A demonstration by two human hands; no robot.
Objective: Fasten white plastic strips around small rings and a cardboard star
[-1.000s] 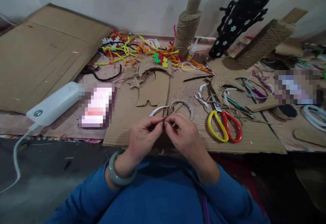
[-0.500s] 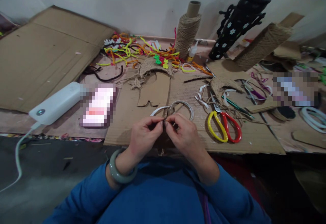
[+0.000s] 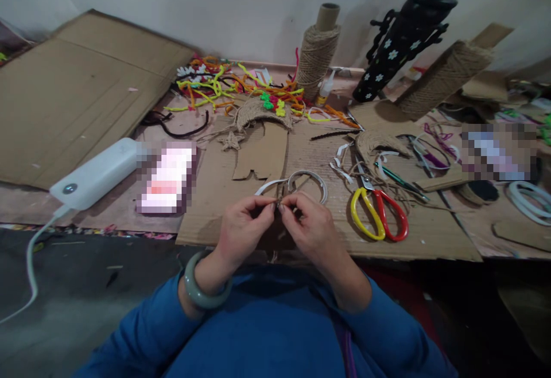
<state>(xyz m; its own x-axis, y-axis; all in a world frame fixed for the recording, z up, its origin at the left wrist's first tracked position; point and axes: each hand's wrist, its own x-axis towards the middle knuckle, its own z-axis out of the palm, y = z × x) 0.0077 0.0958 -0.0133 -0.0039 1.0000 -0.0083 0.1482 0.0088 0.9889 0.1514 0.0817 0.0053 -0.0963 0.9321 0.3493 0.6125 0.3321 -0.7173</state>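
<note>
Thumb and forefinger of my left hand (image 3: pixel 246 226) are pinched together, meeting the pinched fingertips of my right hand (image 3: pixel 310 224). Between them is something small and dark that I cannot make out. Just beyond the fingertips lies a roll of white tape (image 3: pixel 326 186) on the cardboard sheet (image 3: pixel 241 232). To the right rest scissors (image 3: pixel 385 214) with one yellow and one red handle. Farther back lie a twine-wrapped crescent (image 3: pixel 258 115) with green, red and yellow flowers, a small twine star (image 3: pixel 233 140) and a second twine crescent (image 3: pixel 374 141).
A white power bank (image 3: pixel 97 174) with a cable and a blurred phone (image 3: pixel 167 177) lie at left. Twine spools (image 3: pixel 318 51), a black flowered holder (image 3: pixel 391 51), a glue bottle (image 3: pixel 326 90) and a heap of pipe cleaners (image 3: pixel 221 85) stand along the back.
The fingertips have shifted very slightly and remain pinched close together. Nothing on the table has visibly moved.
</note>
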